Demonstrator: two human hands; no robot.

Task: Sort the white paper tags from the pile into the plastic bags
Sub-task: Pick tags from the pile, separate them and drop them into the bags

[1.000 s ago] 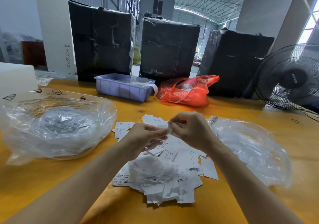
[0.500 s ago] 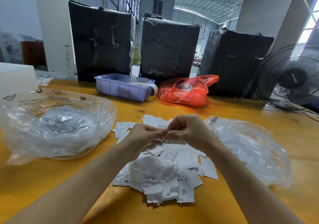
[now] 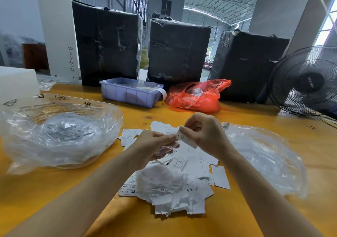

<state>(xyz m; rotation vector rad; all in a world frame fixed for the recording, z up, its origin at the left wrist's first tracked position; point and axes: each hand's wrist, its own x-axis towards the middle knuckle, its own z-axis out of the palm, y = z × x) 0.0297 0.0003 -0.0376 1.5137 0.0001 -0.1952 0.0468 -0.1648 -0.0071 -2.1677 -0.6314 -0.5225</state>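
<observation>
Right hand (image 3: 206, 136) has lifted since before, now pinching an XL tag (image 3: 186, 139) clear of the pile (image 3: 175, 185); left hand (image 3: 153, 149) pinches its near corner.

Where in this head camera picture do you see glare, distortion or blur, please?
Head view: daylight blows out the window at upper right; the wide lens bows the fan and the black bales outward; the clear bags carry bright sheen; print on the tag pinched by the right hand and left hand is soft.
</observation>
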